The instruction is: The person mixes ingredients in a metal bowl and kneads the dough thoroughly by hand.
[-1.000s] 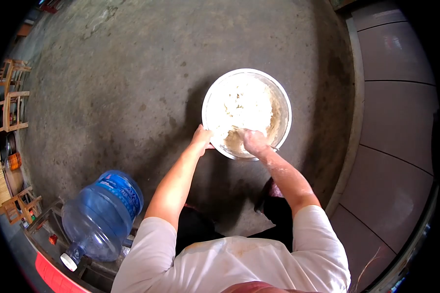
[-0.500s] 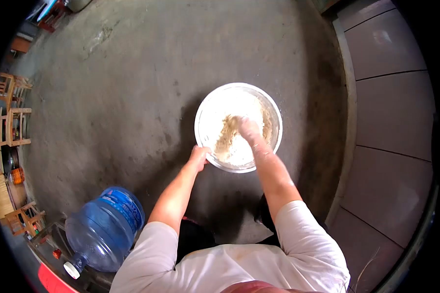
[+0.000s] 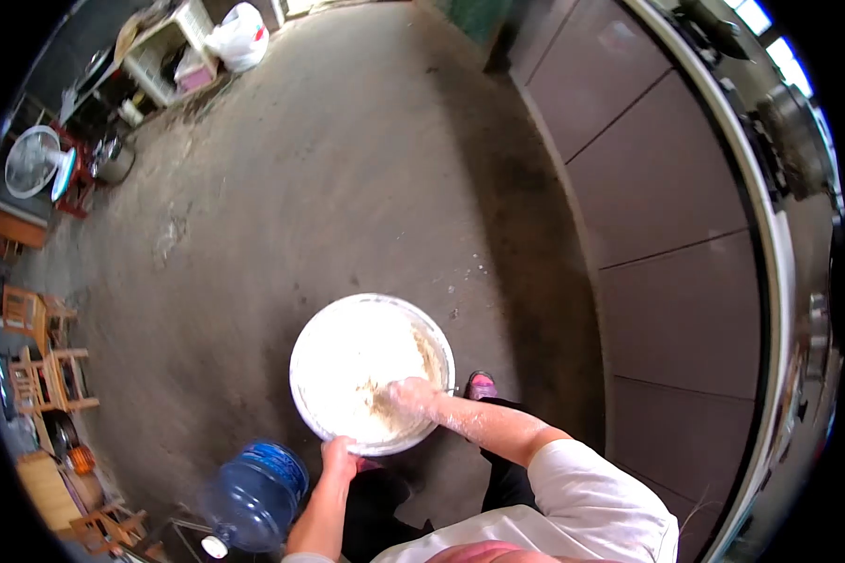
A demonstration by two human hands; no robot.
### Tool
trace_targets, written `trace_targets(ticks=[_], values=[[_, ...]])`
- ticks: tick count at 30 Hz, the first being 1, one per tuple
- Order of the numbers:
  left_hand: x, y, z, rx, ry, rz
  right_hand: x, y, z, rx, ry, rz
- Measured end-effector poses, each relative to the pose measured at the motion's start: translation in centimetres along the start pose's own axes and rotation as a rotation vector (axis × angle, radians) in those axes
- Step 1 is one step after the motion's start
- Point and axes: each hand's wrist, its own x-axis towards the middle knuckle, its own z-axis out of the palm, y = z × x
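Note:
A round metal basin (image 3: pixel 450 361) full of white flour (image 3: pixel 352 342) stands low in front of me, close to my legs. Damp, clumpy, tan patches show in the flour near its lower middle and right side. My left hand (image 3: pixel 338 457) is closed on the basin's near rim, thumb over the edge. Inside the basin, toward the right near side, my right hand (image 3: pixel 411 399) is pressed into the flour mixture. Flour coats that hand and forearm. Its fingers are partly buried and blurred, so their grip is unclear.
A large blue water bottle (image 3: pixel 258 497) lies tilted at lower left. Wooden chairs (image 3: pixel 52 375) line the left side. A panelled cabinet (image 3: pixel 685 310) with pots and a stove on top runs along the right. A white bag (image 3: pixel 239 38) sits at the far left.
My view has tilted up and turned, so the basin appears lower and further left. My right hand has moved toward the basin's near right side. My left hand still grips the rim.

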Motion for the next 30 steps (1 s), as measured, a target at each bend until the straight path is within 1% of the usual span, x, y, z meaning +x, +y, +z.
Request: trace_targets(ticks=[1,2,3,4,6,7,8,9,10,11,14,15,16,17,18,19,20,21,22,23,24,26,28,30], values=[[-2.8,0.7,0.3,0.009,0.020,0.009,-1.8,-1.7,-1.4,-0.027,0.012,-0.022],[-5.7,1.8,1.0,0.026,0.042,0.002,-3.9,-4.3,-4.5,0.012,-0.034,0.047],[-5.1,2.7,2.1,0.009,0.053,-0.001,-2.2,-2.2,-4.8,0.002,-0.007,-0.052],[-6.2,3.7,2.7,0.024,0.066,0.019,-2.2,-2.0,-4.9,-0.027,0.038,-0.131],[-9.2,5.8,4.5,0.043,0.090,0.030,-3.8,-3.7,-7.9,0.012,-0.012,-0.062],[-9.4,6.9,4.4,0.085,0.092,-0.008,-4.4,-4.1,-8.4,0.096,0.062,-0.033],[-9.3,7.7,3.9,0.117,0.046,-0.022,-5.3,-4.9,-10.2,0.104,0.123,-0.007],[-9.4,8.9,4.2,0.153,0.002,0.020,-6.3,-6.1,-12.1,0.120,0.107,0.040],[-9.8,10.0,4.8,0.170,-0.086,0.058,-8.1,-7.3,-13.4,0.123,0.114,0.087],[-10.9,11.8,6.0,0.263,-0.109,0.078,-7.6,-6.6,-11.2,0.159,0.322,0.039],[-12.7,15.5,10.2,0.490,-0.226,0.113,-9.5,-8.0,-10.1,0.251,0.587,0.154],[-12.2,16.9,10.9,0.676,-0.251,0.096,-10.0,-8.8,-10.1,0.283,0.593,0.267],[-11.9,17.8,11.7,0.736,-0.336,0.120,-10.3,-9.5,-9.7,0.339,0.644,0.335],[-14.3,20.2,13.9,0.870,-0.384,0.083,-11.7,-11.8,-11.2,0.356,0.700,0.408],[-14.3,20.2,15.0,0.918,-0.420,0.099,-13.1,-12.4,-11.4,0.372,0.727,0.450],[-14.2,20.3,16.1,0.965,-0.456,0.118,-12.9,-12.1,-10.6,0.376,0.801,0.475],[-13.5,20.5,16.4,0.949,-0.522,0.182,-13.5,-13.2,-10.2,0.376,0.881,0.500],[-12.0,20.8,17.1,1.046,-0.581,0.168,-13.5,-13.4,-9.7,0.396,0.947,0.533],[-10.4,21.2,17.9,1.134,-0.646,0.155,-12.7,-13.1,-8.9,0.362,0.926,0.615],[-9.5,21.6,18.8,1.225,-0.637,0.131,-12.1,-13.0,-8.5,0.366,0.954,0.649],[-14.7,24.1,20.6,1.206,-0.718,0.078,-16.2,-18.4,-13.2,0.308,0.934,0.731],[-12.9,23.4,22.3,1.105,-0.843,-0.004,-16.4,-18.9,-13.5,0.300,0.933,0.811],[-11.4,24.5,22.6,1.106,-0.920,-0.108,-15.5,-21.2,-14.0,0.274,0.923,0.864],[-11.9,24.8,23.6,1.148,-0.956,-0.134,-15.0,-22.2,-14.2,0.258,1.003,1.001]])
